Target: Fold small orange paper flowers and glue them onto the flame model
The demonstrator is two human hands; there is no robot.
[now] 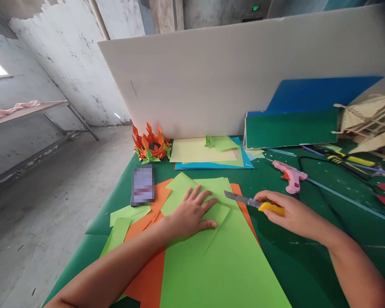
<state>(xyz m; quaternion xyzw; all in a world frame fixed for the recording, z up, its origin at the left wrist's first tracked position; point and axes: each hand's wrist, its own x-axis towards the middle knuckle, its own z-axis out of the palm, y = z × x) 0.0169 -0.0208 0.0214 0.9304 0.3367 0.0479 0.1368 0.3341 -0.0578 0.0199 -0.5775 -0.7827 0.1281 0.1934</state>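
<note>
My left hand (pixel 192 211) lies flat, fingers spread, on a folded light green paper sheet (pixel 216 256) that covers an orange sheet (pixel 147 273) on the green table. My right hand (pixel 287 211) grips a yellow utility knife (pixel 255 203), its blade extended and pointing left just above the green paper's far right part. The blade tip sits close to my left fingertips.
A phone (pixel 143 185) lies left of the papers. An orange and green paper flower (pixel 150 145) and a stack of coloured sheets (pixel 211 154) sit at the back by a white board (pixel 244 72). A pink glue gun (pixel 290 175), cables and a wooden stick model (pixel 368 124) occupy the right.
</note>
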